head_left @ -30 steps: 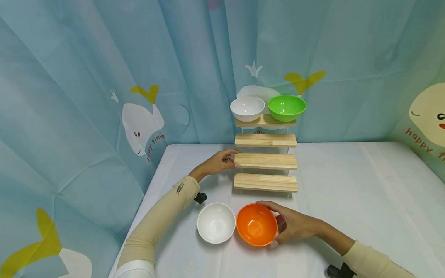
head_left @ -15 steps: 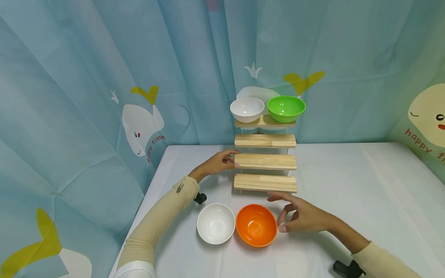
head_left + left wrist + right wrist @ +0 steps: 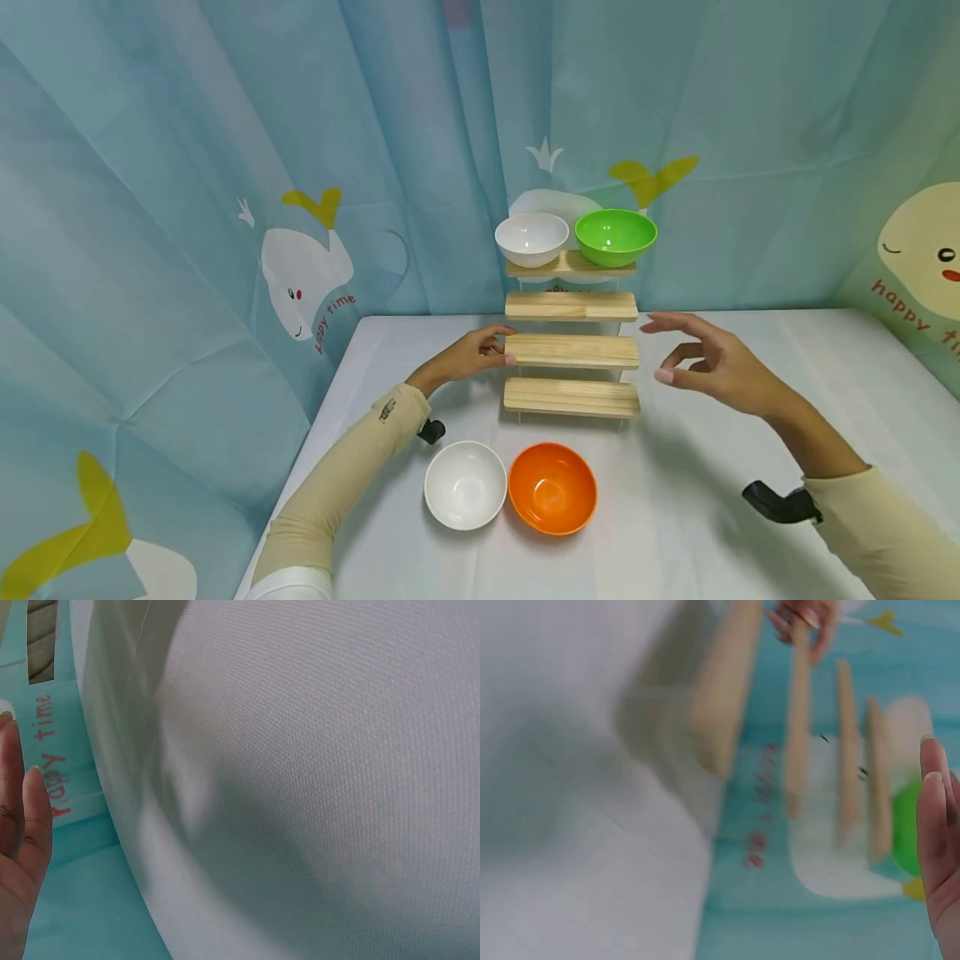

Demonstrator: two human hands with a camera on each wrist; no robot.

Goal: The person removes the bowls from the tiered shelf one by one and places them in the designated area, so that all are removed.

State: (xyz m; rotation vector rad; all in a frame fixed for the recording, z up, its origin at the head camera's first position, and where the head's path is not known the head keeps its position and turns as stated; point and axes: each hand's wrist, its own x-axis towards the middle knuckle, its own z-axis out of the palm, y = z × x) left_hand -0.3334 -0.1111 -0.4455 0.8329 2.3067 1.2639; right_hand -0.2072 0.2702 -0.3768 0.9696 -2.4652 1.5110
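A four-step rack with wooden shelves stands at the back of the table; my left hand (image 3: 468, 353) grips the left end of its second shelf from the bottom (image 3: 572, 351). To the right of the rack my right hand (image 3: 712, 363) is raised in the air, holding nothing, thumb and forefinger apart. A white bowl (image 3: 466, 486) and an orange bowl (image 3: 552, 489) sit side by side in front of the rack. On the top shelf (image 3: 572, 264) are another white bowl (image 3: 532, 239) and a green bowl (image 3: 616, 237). The right wrist view shows my right hand (image 3: 941, 840) blurred beside the shelves.
The white-covered table (image 3: 750, 433) runs out to the right of the rack. Behind it and along the left hangs a blue curtain (image 3: 442, 150) with whale prints. A dark wrist camera (image 3: 782, 502) is strapped at the right sleeve.
My right hand has let go of the orange bowl and moved up and to the right, beside the rack. The left hand has stayed at the shelf.
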